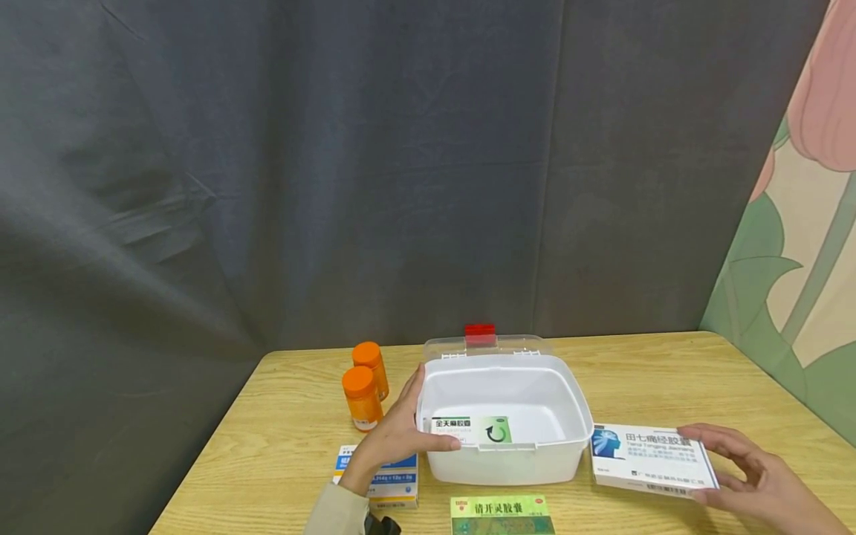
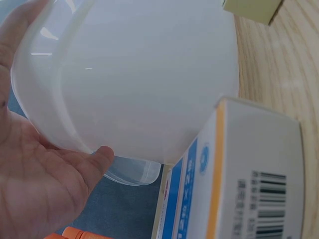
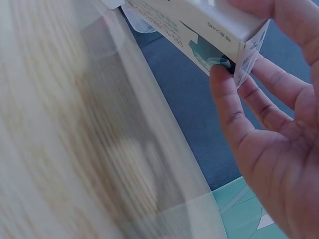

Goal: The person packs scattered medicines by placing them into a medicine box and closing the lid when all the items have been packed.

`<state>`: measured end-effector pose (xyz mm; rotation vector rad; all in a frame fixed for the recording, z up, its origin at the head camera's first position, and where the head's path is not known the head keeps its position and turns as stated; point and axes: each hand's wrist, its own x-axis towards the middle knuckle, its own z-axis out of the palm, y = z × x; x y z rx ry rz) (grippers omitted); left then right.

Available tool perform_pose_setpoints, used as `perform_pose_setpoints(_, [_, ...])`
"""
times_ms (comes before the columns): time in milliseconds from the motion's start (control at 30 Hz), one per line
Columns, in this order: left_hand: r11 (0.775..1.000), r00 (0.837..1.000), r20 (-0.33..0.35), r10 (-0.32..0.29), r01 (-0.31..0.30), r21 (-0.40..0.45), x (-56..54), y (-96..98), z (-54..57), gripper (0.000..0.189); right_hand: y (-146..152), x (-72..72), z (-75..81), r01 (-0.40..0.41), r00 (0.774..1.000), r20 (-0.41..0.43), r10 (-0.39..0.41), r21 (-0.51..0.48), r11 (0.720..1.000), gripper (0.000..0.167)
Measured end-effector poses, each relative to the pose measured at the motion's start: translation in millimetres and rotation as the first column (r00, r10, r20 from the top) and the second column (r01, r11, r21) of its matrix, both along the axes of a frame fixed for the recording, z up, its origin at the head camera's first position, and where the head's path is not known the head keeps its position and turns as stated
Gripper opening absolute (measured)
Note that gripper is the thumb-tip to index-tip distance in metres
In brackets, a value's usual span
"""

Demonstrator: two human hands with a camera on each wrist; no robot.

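My left hand [image 1: 394,431] grips the left side of a white plastic storage box [image 1: 501,464], its thumb over the front rim. In the left wrist view the fingers spread around the storage box's wall [image 2: 149,79]. Inside the storage box lies a white-and-green medicine box [image 1: 471,429]. My right hand [image 1: 756,475] holds a white medicine box [image 1: 649,457] with a blue head picture by its right end, just right of the storage box. The right wrist view shows that medicine box [image 3: 194,35] pinched at one end between thumb and fingers, above the table.
Two orange bottles [image 1: 364,405] stand left of the storage box. A blue-and-white medicine box [image 1: 394,487] lies below my left wrist, and a green medicine box [image 1: 501,513] lies in front. The storage box's clear lid [image 1: 521,345], with a red latch [image 1: 480,332], hangs open behind.
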<state>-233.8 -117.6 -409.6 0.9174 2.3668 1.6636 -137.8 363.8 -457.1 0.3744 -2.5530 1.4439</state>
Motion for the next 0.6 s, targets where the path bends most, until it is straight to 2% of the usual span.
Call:
perform_pose_setpoints(200, [1.0,1.0,-0.011,-0.004,0.004,0.011,0.0,-0.8,-6.2,0.119,0.5,0.6,-1.3,0.013,0.999,-0.031,-0.013,0.01,1.0,0.06])
perform_pose_setpoints(433, [1.0,1.0,-0.005,0.006,-0.006,0.009,0.5,-1.0,-6.4,0.12,3.1,0.3,-0.5,0.022,0.999,-0.027,-0.022,-0.013,1.0,0.06])
perform_pose_setpoints(600, [0.999,0.999,-0.003,0.033,-0.033,-0.026,1.3,-1.0,-4.5,0.122,4.6,0.9,-0.8,-0.005,0.997,-0.071,0.002,-0.047,0.999,0.061])
